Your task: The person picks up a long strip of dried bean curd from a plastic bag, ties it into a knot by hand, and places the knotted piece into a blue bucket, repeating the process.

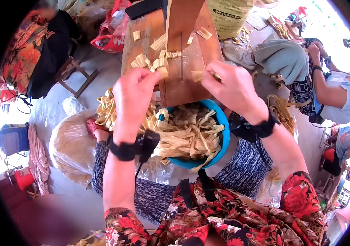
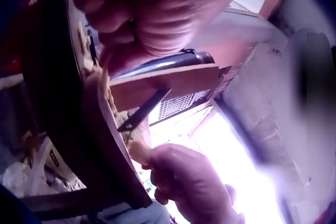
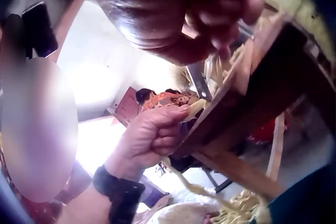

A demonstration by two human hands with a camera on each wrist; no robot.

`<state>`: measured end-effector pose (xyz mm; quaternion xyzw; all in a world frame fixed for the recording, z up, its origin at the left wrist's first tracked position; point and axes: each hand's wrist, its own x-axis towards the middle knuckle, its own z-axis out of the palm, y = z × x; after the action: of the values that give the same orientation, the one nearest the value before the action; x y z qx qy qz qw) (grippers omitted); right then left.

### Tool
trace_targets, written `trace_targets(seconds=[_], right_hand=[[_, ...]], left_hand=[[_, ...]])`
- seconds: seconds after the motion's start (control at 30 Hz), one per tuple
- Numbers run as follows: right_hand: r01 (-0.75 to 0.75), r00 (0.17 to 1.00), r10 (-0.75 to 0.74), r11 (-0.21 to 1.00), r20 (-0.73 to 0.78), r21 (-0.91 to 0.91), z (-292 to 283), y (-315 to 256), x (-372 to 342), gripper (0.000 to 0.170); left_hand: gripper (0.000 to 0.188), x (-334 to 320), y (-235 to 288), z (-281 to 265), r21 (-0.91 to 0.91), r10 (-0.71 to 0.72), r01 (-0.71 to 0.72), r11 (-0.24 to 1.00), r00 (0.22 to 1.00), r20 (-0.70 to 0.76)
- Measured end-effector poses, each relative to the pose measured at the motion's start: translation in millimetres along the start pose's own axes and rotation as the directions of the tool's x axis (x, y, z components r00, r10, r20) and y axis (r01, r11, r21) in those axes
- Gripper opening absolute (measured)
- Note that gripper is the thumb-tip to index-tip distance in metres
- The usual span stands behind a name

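Note:
The left hand (image 1: 133,92) pinches the end of a pale yellow flat strip (image 1: 163,73) over the near end of a wooden bench (image 1: 175,92). Across from it, the right hand (image 1: 234,86) grips another pale yellow piece (image 1: 198,76) between thumb and curled fingers. A narrow metal blade (image 3: 198,82) stands at the bench between the hands in the right wrist view. Behind them rises an upright wooden board (image 1: 183,20). Short cut pieces (image 1: 141,60) lie on the bench beyond the left hand. From below the left hand a long strand (image 3: 194,187) hangs in the right wrist view.
Below the bench end, a blue basin (image 1: 225,135) holds many long pale strips. More strips (image 1: 107,110) lie at its left, beside a plastic-wrapped bundle (image 1: 72,147). A phone (image 1: 144,8) lies at the bench's far left. Another person (image 1: 335,90) sits at the right.

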<state>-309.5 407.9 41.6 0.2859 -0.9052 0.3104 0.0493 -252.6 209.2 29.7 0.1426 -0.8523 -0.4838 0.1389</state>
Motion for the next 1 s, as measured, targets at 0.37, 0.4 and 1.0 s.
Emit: trace_targets(seconds=[0.37,0.4,1.0], right_hand=[[-0.321,0.911,0.329,0.186,0.249,0.929,-46,-39,-50,0.020],[-0.269,0.946,0.252,0.261,0.203,0.927,-49,-47,-55,0.021],[-0.412,0.900,0.349,0.485,0.261,0.772,-2,-67,-96,0.019]], left_hand=[[0.021,-84,50,-55,-0.433,-0.083,0.434,0.790,0.775,0.626],[0.022,-88,44,-57,-0.382,-0.103,0.469,0.797,0.728,0.678],[0.011,-105,49,-38,-0.538,-0.124,0.374,0.756,0.888,0.443]])
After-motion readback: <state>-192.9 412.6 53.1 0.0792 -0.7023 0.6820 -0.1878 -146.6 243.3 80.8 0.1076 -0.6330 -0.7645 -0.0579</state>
